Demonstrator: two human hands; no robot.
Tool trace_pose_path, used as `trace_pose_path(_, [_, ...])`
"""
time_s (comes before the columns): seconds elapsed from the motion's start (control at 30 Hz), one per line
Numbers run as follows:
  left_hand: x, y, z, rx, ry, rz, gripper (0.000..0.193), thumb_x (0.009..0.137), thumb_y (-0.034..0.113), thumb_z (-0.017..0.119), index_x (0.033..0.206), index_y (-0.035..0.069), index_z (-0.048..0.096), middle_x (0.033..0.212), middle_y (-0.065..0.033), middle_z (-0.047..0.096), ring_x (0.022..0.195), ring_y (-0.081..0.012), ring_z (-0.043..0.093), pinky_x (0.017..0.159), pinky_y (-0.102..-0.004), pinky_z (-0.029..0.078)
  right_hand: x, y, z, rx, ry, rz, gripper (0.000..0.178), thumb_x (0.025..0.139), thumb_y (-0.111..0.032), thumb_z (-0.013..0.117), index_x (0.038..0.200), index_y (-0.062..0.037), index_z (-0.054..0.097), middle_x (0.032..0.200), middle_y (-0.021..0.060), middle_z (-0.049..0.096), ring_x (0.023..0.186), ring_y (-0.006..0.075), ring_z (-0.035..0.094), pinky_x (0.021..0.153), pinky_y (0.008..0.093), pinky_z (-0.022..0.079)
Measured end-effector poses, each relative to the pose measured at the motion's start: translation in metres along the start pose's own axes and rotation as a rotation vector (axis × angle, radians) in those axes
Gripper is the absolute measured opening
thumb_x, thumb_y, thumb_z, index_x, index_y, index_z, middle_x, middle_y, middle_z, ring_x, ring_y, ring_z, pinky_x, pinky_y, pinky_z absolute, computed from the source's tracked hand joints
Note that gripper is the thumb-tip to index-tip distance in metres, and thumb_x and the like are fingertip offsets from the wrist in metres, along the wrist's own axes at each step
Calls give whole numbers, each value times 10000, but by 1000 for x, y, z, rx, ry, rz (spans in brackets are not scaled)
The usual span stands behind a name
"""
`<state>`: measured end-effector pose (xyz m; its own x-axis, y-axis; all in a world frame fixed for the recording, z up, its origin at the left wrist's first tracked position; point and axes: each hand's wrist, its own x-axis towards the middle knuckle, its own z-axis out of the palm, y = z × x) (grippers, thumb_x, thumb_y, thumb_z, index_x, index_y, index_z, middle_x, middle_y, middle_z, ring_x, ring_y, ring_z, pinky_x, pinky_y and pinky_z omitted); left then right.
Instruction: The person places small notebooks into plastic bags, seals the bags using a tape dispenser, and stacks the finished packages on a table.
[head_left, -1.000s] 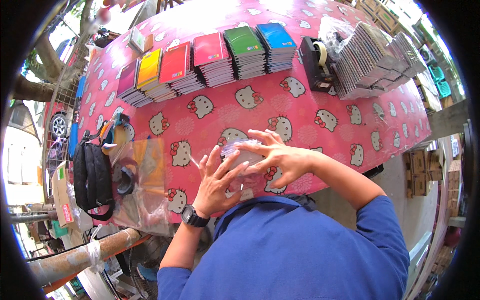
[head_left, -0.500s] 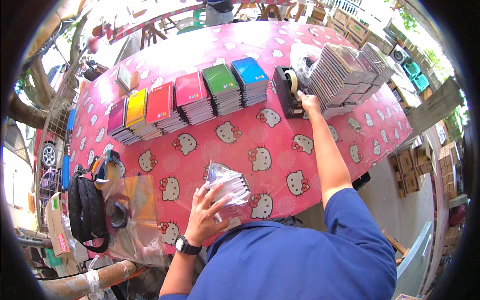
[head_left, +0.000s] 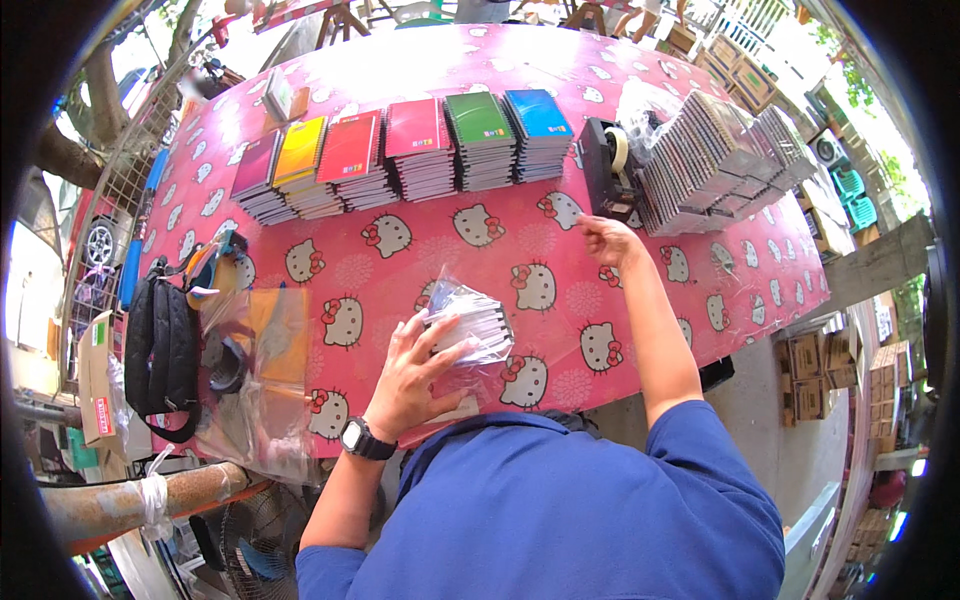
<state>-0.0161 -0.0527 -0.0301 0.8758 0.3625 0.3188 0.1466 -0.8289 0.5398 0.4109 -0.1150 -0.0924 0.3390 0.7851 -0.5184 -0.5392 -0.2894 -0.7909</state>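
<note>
Near the table's front edge lies a small bundle of notebooks (head_left: pixel 482 328) in a clear plastic bag, page edges showing white. My left hand (head_left: pixel 412 365), with a black watch at the wrist, holds it from the left, fingers spread across the plastic. My right hand (head_left: pixel 610 240) is raised just in front of a black tape dispenser (head_left: pixel 602 180), thumb and fingertips pinched together. Whatever is in that pinch, if anything, is too small to make out. The dispenser carries a roll of tape (head_left: pixel 619 150).
Stacks of spiral notebooks line the table's far side, from a purple stack (head_left: pixel 257 165) to a blue one (head_left: pixel 538 120). A tall block of wrapped notebooks (head_left: pixel 705 165) stands right of the dispenser. At left lie a black bag (head_left: pixel 160 345) and clear plastic bags (head_left: pixel 275 390).
My right hand has left the tape dispenser and come toward me, slightly left. My left hand stays on the bundle. The whole view has shifted a little.
</note>
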Motion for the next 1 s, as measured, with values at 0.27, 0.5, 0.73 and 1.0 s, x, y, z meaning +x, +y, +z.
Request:
trace_pose_path(0.27, [2, -2, -18, -2, -139, 13, 751, 544, 306, 775, 1251, 298, 522, 1430, -70, 317, 1299, -415, 258, 1037, -559, 250, -116, -33, 209, -970, -587, -196, 280, 803, -307, 676, 742, -33, 676, 633, 9, 586, 592, 86, 518, 538, 242, 391])
trace_pose_path(0.5, [2, -3, -22, 6, -182, 28, 812, 530, 359, 798, 1278, 346, 482, 1468, -72, 248, 1308, -432, 248, 1016, -594, 253, -121, -9, 247, -1496, -456, -266, 393, 724, -418, 698, 730, -26, 674, 624, 107, 630, 625, 181, 622, 585, 319, 473])
trace_pose_path(0.73, [-1, -1, -21, 90, -127, 17, 786, 585, 376, 780, 1302, 300, 468, 1473, -57, 254, 1326, -409, 235, 1060, -573, 195, -131, -21, 202, -2004, -136, -485, 447, 595, -455, 780, 801, -68, 690, 784, 114, 649, 773, 269, 638, 680, 369, 504])
trace_pose_path(1.0, [1, 6, 30, 33, 482, -19, 147, 706, 202, 718, 844, 166, 684, 1183, -13, 597, 1247, -288, 406, 1071, -505, 209, -158, 50, 199, -904, -331, -1123, 128, 699, -102, 743, 803, -84, 670, 843, 44, 565, 870, 199, 517, 759, 310, 433])
